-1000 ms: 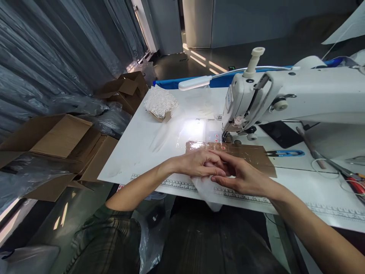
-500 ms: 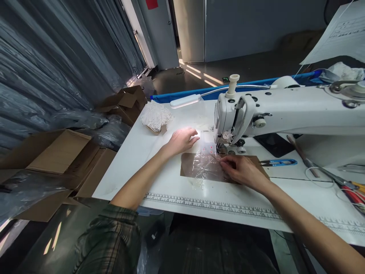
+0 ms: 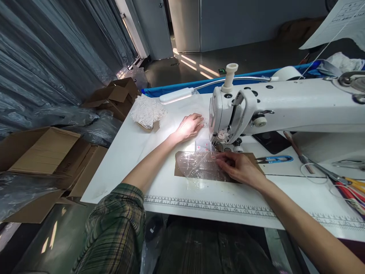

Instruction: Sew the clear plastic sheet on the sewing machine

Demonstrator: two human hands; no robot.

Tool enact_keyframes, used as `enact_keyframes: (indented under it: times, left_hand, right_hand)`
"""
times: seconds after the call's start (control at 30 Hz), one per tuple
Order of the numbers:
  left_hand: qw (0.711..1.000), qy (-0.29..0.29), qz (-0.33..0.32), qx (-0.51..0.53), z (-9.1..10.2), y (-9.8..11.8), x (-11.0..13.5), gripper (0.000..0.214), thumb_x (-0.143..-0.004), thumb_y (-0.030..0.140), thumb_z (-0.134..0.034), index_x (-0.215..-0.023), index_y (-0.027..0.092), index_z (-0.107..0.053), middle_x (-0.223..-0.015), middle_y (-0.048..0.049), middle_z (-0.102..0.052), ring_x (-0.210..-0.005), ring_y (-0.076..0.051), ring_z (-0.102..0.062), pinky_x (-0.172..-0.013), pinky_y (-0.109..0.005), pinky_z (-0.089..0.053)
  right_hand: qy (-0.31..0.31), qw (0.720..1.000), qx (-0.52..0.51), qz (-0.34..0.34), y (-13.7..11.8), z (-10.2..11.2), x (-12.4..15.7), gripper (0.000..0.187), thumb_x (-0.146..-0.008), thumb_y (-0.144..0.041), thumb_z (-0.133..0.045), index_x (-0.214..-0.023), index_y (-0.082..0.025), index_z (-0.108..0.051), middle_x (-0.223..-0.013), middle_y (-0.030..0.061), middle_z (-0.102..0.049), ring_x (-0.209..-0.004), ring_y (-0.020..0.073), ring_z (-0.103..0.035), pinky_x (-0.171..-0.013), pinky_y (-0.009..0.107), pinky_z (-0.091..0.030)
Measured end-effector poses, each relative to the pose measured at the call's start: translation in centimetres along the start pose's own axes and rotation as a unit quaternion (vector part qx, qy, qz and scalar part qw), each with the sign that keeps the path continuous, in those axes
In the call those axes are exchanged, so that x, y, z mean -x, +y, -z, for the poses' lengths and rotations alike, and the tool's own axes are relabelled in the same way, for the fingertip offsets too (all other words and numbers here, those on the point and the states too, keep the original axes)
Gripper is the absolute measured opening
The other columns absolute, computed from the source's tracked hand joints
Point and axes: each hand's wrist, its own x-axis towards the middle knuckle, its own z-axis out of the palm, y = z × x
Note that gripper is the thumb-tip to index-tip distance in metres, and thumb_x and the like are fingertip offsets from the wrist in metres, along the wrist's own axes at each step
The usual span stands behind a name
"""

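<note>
Presently, left hand (image 3: 189, 128) lies palm-down beside the sewing machine (image 3: 291, 102), fingers slightly apart. Right hand (image 3: 242, 167) touches sheer fabric (image 3: 196, 163); whether its fingers pinch, cannot tell.

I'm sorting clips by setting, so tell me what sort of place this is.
Most likely a sewing workshop: a sewing machine, a ruler scale along the white table, and blue snips near the machine.

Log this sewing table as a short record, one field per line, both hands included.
Left hand: palm down, left of the sewing machine
Right hand: fingertips at the see-through material
Under the material: brown panel
White lacy pile: near the table's far left corner
Blue snips: right of the right hand
Lamp: beyond the left hand
</note>
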Motion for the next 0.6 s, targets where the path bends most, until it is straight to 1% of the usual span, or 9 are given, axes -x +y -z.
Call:
enact_keyframes:
  times: [0.07, 0.13, 0.17, 0.23, 0.3, 0.4, 0.47, 0.53, 0.6]
  left_hand:
    - [0.999, 0.025, -0.019, -0.013, 0.5, 0.3, 1.1, 0.028, -0.093, 0.017, -0.042, -0.114, 0.017, -0.061, -0.117, -0.0107, -0.061, -0.111, -0.022, -0.057, -0.096, -0.038, -0.050]
    - [0.997, 0.047, -0.055, -0.013, 0.9, 1.0, 2.8, 0.031, -0.092, 0.012, -0.038, -0.111, 0.016, -0.063, -0.114, -0.0110, -0.063, -0.107, -0.020, -0.061, -0.090, -0.036, -0.054]
    - [0.996, 0.046, -0.079, -0.003, 1.0, 1.4, 3.7, 0.033, -0.091, 0.010, -0.037, -0.109, 0.016, -0.064, -0.112, -0.0102, -0.065, -0.102, -0.018, -0.063, -0.083, -0.034, -0.056]
    - [0.991, 0.026, -0.132, 0.024, 1.1, 2.3, 5.7, 0.031, -0.089, 0.010, -0.039, -0.103, 0.017, -0.067, -0.105, -0.0082, -0.068, -0.091, -0.016, -0.066, -0.073, -0.031, -0.058]
    - [0.984, 0.021, -0.173, 0.039, 0.9, 3.1, 7.6, 0.027, -0.088, 0.013, -0.044, -0.099, 0.017, -0.068, -0.100, -0.0076, -0.070, -0.085, -0.016, -0.067, -0.071, -0.033, -0.059]
    - [0.971, 0.007, -0.234, 0.050, 1.0, 4.1, 10.4, 0.025, -0.088, 0.025, -0.054, -0.106, 0.016, -0.068, -0.107, -0.0096, -0.071, -0.089, -0.019, -0.068, -0.074, -0.036, -0.059]
    - [0.966, -0.030, -0.253, 0.038, 1.3, 4.9, 12.3, 0.038, -0.088, 0.037, -0.060, -0.119, 0.015, -0.063, -0.124, -0.0130, -0.065, -0.101, -0.022, -0.066, -0.082, -0.039, -0.058]
    - [0.969, -0.062, -0.240, 0.003, 1.9, 5.8, 14.2, 0.044, -0.088, 0.041, -0.063, -0.123, 0.015, -0.060, -0.133, -0.0159, -0.059, -0.109, -0.026, -0.064, -0.086, -0.042, -0.056]
    - [0.973, -0.067, -0.220, -0.006, 2.4, 6.7, 16.0, 0.050, -0.087, 0.045, -0.066, -0.124, 0.013, -0.059, -0.136, -0.0184, -0.056, -0.114, -0.029, -0.061, -0.090, -0.042, -0.054]
  right_hand:
    - [0.004, 1.000, 0.004, 0.005, -0.3, 0.0, 0.1, 0.036, -0.088, -0.046, -0.055, -0.106, -0.018, -0.069, -0.068, 0.0014, -0.060, -0.059, 0.0136, -0.051, -0.053, 0.025, -0.040]
    - [0.007, 1.000, 0.010, 0.012, -0.4, 0.0, 0.2, 0.035, -0.089, -0.044, -0.055, -0.106, -0.017, -0.069, -0.069, 0.0020, -0.060, -0.060, 0.0136, -0.051, -0.053, 0.026, -0.040]
    - [0.006, 1.000, 0.014, 0.017, -0.4, 0.0, 0.2, 0.035, -0.089, -0.044, -0.055, -0.107, -0.018, -0.069, -0.071, 0.0024, -0.061, -0.060, 0.0137, -0.051, -0.053, 0.026, -0.040]
    - [0.007, 0.999, 0.020, 0.024, -0.3, -0.1, 0.2, 0.037, -0.089, -0.047, -0.055, -0.108, -0.018, -0.069, -0.073, 0.0033, -0.064, -0.060, 0.0140, -0.052, -0.053, 0.026, -0.041]
    - [0.011, 0.999, 0.022, 0.024, 0.0, -0.2, 0.2, 0.039, -0.089, -0.050, -0.055, -0.108, -0.019, -0.069, -0.073, 0.0034, -0.064, -0.059, 0.0143, -0.053, -0.052, 0.027, -0.041]
    - [0.017, 0.999, 0.032, 0.027, 0.5, -0.4, 0.1, 0.042, -0.089, -0.052, -0.054, -0.110, -0.018, -0.068, -0.071, 0.0027, -0.062, -0.060, 0.0150, -0.055, -0.053, 0.027, -0.042]
    - [0.024, 0.998, 0.056, 0.033, 0.5, -0.6, 0.2, 0.041, -0.090, -0.051, -0.051, -0.111, -0.019, -0.067, -0.071, 0.0027, -0.062, -0.060, 0.0155, -0.056, -0.054, 0.028, -0.044]
    - [0.043, 0.992, 0.103, 0.053, 0.2, -0.9, 0.4, 0.040, -0.092, -0.049, -0.049, -0.112, -0.019, -0.066, -0.074, 0.0038, -0.064, -0.062, 0.0170, -0.058, -0.057, 0.030, -0.047]
    - [0.074, 0.979, 0.166, 0.094, -0.2, -1.5, 0.8, 0.041, -0.092, -0.047, -0.048, -0.117, -0.019, -0.063, -0.086, 0.0079, -0.066, -0.070, 0.0209, -0.063, -0.060, 0.033, -0.050]
